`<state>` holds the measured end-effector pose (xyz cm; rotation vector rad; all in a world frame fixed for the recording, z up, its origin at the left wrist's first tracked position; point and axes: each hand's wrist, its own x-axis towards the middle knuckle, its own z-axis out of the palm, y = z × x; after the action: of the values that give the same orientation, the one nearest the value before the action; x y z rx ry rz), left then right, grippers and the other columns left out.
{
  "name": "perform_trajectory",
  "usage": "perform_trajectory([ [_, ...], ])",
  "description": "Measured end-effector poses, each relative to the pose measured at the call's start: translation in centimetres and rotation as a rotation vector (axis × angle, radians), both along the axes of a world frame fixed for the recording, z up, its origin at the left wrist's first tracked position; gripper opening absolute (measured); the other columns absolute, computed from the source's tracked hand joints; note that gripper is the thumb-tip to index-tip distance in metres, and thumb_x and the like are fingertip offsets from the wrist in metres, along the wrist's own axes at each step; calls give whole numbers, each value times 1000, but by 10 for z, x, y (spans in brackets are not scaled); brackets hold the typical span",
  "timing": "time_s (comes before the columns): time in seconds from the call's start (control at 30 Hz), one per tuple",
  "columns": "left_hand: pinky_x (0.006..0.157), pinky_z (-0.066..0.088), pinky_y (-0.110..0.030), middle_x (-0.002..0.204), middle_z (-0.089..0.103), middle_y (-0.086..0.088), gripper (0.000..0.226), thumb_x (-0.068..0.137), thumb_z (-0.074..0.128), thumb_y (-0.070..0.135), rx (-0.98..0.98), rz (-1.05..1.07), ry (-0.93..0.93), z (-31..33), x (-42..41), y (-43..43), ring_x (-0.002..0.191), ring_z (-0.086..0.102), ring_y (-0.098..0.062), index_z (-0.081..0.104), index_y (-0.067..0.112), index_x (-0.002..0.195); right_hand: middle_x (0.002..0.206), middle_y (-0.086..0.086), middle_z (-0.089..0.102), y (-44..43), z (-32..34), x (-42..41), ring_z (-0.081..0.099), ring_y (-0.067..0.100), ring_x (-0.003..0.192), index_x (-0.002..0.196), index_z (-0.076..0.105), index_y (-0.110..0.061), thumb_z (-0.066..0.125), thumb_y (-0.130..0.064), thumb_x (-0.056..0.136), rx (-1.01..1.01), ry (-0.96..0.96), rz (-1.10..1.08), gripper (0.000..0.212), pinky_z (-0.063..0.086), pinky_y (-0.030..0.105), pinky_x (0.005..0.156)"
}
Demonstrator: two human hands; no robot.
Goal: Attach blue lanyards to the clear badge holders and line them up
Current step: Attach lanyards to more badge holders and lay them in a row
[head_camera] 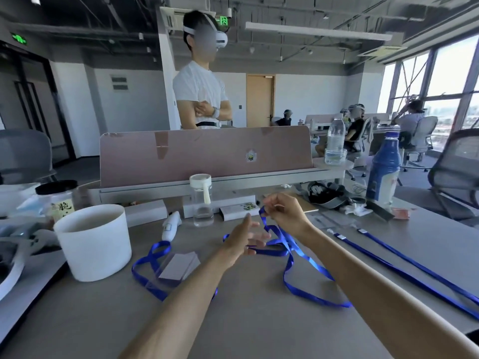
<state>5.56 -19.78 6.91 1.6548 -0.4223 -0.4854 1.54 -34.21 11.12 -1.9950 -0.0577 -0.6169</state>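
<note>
Head view: the right hand's fingertips (269, 203) are curled and pinch the upper end of a blue lanyard (312, 263), holding that end lifted just above the grey table (259, 330). The right hand (283, 212) sits past the table's middle, palm turned left. From the pinch the strap drops, tangles into a few loops, then runs in one long loop toward the near right, lying flat there. The left hand's fingers (258, 239) are straight and loosely spread, holding nothing; the left hand (239, 243) hovers at the tangled loops, just below and left of the right hand. Whether it touches the strap cannot be told.

Left of the arms, a second lanyard (159, 245) curls around a small stack of clear badge holders (178, 265). At the right, two straight lanyards (414, 262) lie side by side, long axes running from far left to near right, clip ends pointing away. A white bucket (93, 242) stands at the left, a clear bottle (201, 200) beyond the hands.
</note>
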Motion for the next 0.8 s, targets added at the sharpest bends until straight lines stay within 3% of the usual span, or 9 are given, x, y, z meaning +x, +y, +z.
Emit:
perform_trajectory([
  [0.1,57,45,-27,101,72,-8,58,100,16,55,-238,69,177,7,5,7,80,63,-20,52,14,119,81,6,66,17,14,1,67,18,73,90,65,-6,57,10,86,29,-17,118,18,54,28,75],
  [0.2,61,41,-27,94,71,-2,45,102,27,48,-307,99,215,12,8,19,82,60,-17,58,17,107,78,5,68,27,23,0,65,6,69,91,66,-3,57,15,83,58,-27,194,22,53,17,70],
  [0.3,66,36,-30,94,72,2,26,101,41,34,-308,194,140,16,14,35,85,60,-16,61,20,95,77,1,68,30,20,-1,64,6,69,87,68,-9,60,6,84,99,33,208,17,51,19,68],
  [0.4,64,40,-30,95,72,-1,17,100,42,21,-371,264,111,25,19,52,78,60,-19,58,18,94,71,1,66,33,6,2,62,10,63,81,67,-13,59,0,85,126,115,161,16,45,23,63],
  [0.5,54,41,-26,71,67,-1,23,98,36,8,-423,294,101,31,23,76,58,59,-15,58,13,93,75,1,66,39,-10,9,62,11,66,80,67,-19,60,0,84,94,159,104,21,44,22,64],
  [0.57,47,32,-25,51,51,3,27,91,32,3,-459,259,145,32,24,95,38,41,-10,57,10,88,92,3,67,49,-19,16,62,10,74,95,67,-19,60,4,84,50,209,134,27,49,23,69],
  [0.67,43,27,-20,45,38,4,30,84,28,3,-449,211,150,32,21,122,33,23,-8,57,8,84,117,1,60,77,-27,24,61,10,85,128,56,-14,63,8,82,-22,271,311,51,51,23,78],
  [0.73,41,26,-17,45,37,4,32,85,27,3,-412,210,142,32,17,140,33,22,-8,58,8,85,117,-1,60,102,-30,29,61,11,92,132,54,-17,69,3,82,-114,246,406,56,52,20,80],
  [0.8,40,24,-16,47,38,4,32,85,27,4,-359,221,135,33,12,160,34,22,-7,58,10,87,102,0,65,128,-31,35,63,6,87,124,59,-12,69,1,83,-137,187,436,45,53,19,79],
])
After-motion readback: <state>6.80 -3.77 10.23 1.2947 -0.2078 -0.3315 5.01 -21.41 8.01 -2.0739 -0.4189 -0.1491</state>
